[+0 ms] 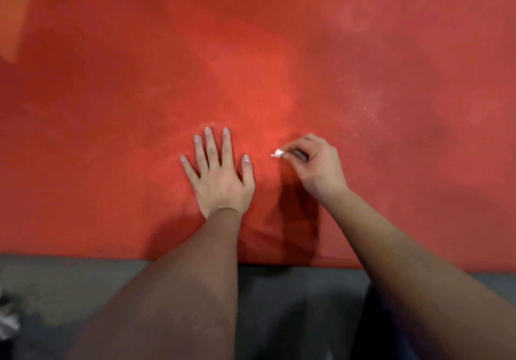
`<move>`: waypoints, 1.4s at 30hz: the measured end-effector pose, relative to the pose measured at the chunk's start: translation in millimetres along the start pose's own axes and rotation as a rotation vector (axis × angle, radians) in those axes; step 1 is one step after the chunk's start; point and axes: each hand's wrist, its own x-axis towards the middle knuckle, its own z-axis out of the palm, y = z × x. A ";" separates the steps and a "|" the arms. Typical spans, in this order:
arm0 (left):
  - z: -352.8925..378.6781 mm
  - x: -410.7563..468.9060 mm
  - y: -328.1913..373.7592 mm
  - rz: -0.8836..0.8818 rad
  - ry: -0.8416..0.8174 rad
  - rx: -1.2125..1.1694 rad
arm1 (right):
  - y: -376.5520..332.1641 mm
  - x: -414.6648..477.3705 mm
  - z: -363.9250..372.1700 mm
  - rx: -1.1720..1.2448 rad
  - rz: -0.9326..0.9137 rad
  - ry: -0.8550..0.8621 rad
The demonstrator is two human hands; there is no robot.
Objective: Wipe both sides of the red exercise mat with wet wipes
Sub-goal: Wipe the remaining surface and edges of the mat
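Risks:
- The red exercise mat [111,108] lies flat under both hands and reaches well beyond the pinch on every side. Most of it looks dry and dull, so I judge coverage far from done, with the underside not yet exposed.
- The left hand [220,181] rests palm down just left of the pinch, fingers straight and spread, gripping nothing. If it lifts, the mat could creep on the grey floor [55,284].
- The right hand [318,164] pinches a white scrap [277,153] between thumb and fingertip. It is probably wipe material, too small to be sure, and too small to wipe with. It may drop or shred.

Materials:
- Mat: matte, finely grained, soft-looking. That grain would likely abrade a wet wipe.
- Pale specks [363,102] up and right of the pinch: possibly such crumbs.
- Scrap: crumpled, irregular.
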 end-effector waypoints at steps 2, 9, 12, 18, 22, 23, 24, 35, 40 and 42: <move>0.0 -0.9 0.3 0.006 0.012 -0.007 | -5.1 -12.4 3.3 -0.037 0.027 0.064; 0.8 -1.0 0.2 0.009 0.022 -0.015 | -18.1 -113.3 9.4 -0.078 -0.010 -0.105; 1.5 0.2 0.3 0.012 0.030 -0.025 | -7.6 -74.7 6.8 -0.183 0.001 -0.075; 2.8 0.0 -1.7 0.015 0.042 -0.040 | -8.5 -69.7 -9.9 -0.129 0.115 0.026; 2.0 -0.2 -1.5 0.014 0.051 -0.064 | -24.1 -129.4 -0.9 -0.096 0.045 -0.131; 1.6 -0.2 -1.6 0.015 0.055 -0.061 | -24.2 -133.0 -1.5 -0.094 0.034 -0.182; 2.2 0.6 -1.9 0.016 0.059 -0.057 | -22.0 -129.2 -3.5 -0.097 0.011 -0.224; 1.7 -0.4 -2.4 0.015 0.064 -0.057 | -26.2 -162.0 -3.2 -0.057 -0.004 -0.220; 3.4 -0.4 -2.6 0.020 0.059 -0.062 | -16.7 -122.0 -10.9 -0.107 -0.143 -0.331; 4.6 -0.1 -3.3 0.012 0.054 -0.055 | -10.5 -103.2 -11.5 -0.119 -0.170 -0.341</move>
